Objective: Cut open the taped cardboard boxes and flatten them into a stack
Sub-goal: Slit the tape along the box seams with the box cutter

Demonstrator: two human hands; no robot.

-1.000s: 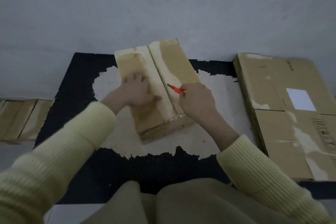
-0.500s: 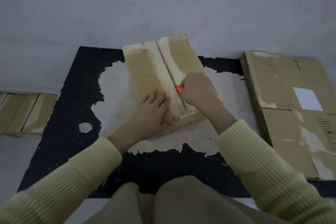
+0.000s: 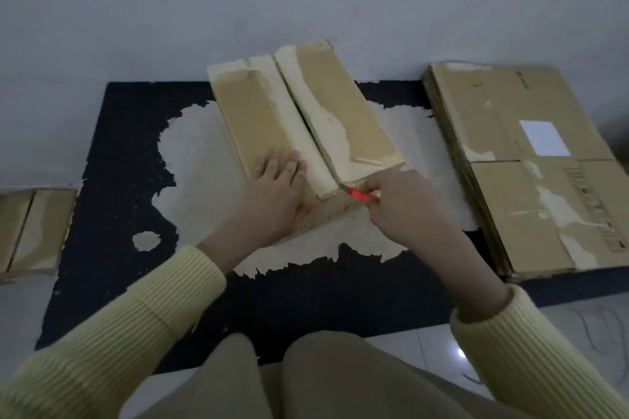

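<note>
Worn black floor mat carries a tan taped cardboard box — left hand pressing flat-fingered on its near flap, right hand gripping a small red utility knife at the seam's near end — beside a flattened cardboard stack.

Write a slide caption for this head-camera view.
Left hand presses on the cardboard box while right hand holds a red cutter at its seam's near end.
</note>
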